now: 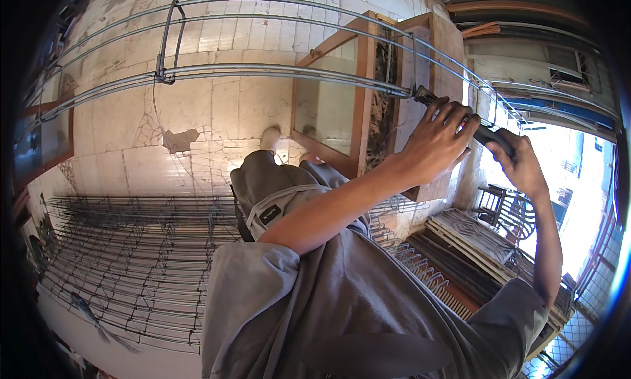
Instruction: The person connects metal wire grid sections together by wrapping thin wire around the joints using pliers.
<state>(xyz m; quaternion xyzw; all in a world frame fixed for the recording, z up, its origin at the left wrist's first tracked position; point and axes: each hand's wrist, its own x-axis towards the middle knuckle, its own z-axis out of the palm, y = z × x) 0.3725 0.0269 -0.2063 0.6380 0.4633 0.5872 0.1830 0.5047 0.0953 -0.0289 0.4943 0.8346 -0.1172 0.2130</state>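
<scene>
A long cage of thin steel bars (250,70) runs across the far side, with a rectangular stirrup (172,44) around its bars toward the left. At its near bars, on the right, is the metal head of a black hand tool (488,136); its exact kind is unclear. My left hand (439,137) is closed over the front of the tool, just behind that head. Farther back, my right hand (521,167) wraps round the dark handle end. Whether the head grips a bar or a tie cannot be made out, and my left fingers partly cover the tool.
Stacked bar cages (138,260) lie to my left and behind. A wooden-framed glass panel (328,93) stands beyond my legs. On the right are a dark chair (509,211) and stacked panels (473,237). The tiled floor has a broken patch (181,141).
</scene>
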